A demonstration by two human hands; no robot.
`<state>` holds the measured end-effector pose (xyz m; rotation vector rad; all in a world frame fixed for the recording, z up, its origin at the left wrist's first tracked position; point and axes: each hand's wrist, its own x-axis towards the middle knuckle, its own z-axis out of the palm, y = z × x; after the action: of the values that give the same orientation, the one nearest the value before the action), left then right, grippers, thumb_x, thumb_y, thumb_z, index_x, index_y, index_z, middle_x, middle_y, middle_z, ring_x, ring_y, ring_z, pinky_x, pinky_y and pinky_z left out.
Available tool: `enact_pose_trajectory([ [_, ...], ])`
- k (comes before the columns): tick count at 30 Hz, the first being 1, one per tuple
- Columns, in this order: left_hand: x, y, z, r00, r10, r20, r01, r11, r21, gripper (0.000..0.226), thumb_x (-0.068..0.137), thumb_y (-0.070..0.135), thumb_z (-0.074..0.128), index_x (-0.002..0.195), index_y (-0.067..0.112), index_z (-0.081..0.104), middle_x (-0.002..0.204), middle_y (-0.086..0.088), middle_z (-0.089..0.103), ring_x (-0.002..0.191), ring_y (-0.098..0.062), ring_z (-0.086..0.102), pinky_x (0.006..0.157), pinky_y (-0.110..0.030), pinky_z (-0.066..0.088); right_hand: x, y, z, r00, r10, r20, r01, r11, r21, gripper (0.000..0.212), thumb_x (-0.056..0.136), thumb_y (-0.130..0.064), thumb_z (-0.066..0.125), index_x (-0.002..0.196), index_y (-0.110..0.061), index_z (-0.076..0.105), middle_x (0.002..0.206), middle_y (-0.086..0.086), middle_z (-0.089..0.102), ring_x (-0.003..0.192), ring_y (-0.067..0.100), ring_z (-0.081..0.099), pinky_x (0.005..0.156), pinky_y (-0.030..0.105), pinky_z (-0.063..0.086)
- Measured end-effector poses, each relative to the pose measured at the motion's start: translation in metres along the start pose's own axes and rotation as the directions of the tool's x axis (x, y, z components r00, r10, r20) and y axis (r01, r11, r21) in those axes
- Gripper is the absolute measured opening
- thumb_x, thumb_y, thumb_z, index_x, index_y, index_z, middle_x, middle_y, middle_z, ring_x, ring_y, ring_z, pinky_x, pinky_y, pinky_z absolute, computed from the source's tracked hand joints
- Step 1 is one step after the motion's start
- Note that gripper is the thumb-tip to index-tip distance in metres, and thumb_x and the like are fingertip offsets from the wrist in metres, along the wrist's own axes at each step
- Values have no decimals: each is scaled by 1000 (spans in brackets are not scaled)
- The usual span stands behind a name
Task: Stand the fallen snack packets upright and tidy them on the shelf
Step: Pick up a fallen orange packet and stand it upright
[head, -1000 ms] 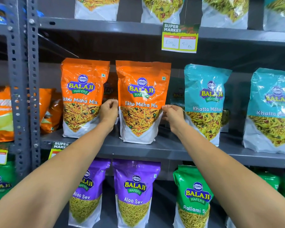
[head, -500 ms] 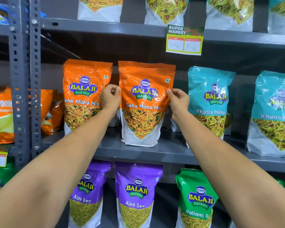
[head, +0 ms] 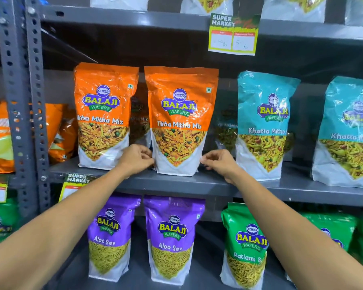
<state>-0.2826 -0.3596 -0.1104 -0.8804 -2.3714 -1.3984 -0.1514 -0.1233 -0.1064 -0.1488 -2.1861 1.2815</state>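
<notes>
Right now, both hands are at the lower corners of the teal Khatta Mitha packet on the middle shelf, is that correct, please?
Not quite: the head view shows the left hand and right hand at the lower corners of the orange Tikha Mitha Mix packet on the grey metal middle shelf.

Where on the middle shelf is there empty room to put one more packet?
The widest bare patch lies between the right orange packet and the first teal packet, though a dim packet sits behind it. A narrower one separates the two teal packets. The two orange packets stand crowded, with both hands at the right one's base.

orange Tikha pkt (head: 180,122) | teal Khatta pkt (head: 266,122) | purple Aloo pkt (head: 172,237) | grey shelf (head: 176,184)
</notes>
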Motion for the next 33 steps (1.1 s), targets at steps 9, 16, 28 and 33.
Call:
enact_pose_trajectory([
  [9,4,-3,-5,988,-127,90,142,971,-191,10,79,9,72,86,5,65,79,-16,68,82,-27,66,82,-42,57,-6,-1,0,999,35,6,-34,998,-59,8,84,-8,66,76,-8,65,82,17,67,71,20,61,63,26,52],
  [16,3,45,19,982,-191,1,136,696,-705,53,95,54,26,126,22,54,136,-6,54,123,-23,52,106,-42,40,7,-40,44,975,210,-73,-159,889,430,67,90,-65,25,138,-20,42,140,4,51,128,24,47,110,48,35],
  [28,8,52,56,934,-224,-277,79,888,-452,64,90,65,13,141,34,36,142,-6,49,127,-32,47,100,-41,36,7,-36,72,959,142,-245,-62,949,309,70,90,-65,8,146,-26,24,153,5,33,140,24,29,107,35,24],
  [33,8,51,55,939,-208,-273,73,897,-436,62,91,63,13,139,31,37,140,-9,50,125,-33,48,98,-40,36,5,-36,71,952,167,-255,-87,951,296,70,92,-62,13,141,-17,32,144,9,42,132,27,39,99,34,31],
])
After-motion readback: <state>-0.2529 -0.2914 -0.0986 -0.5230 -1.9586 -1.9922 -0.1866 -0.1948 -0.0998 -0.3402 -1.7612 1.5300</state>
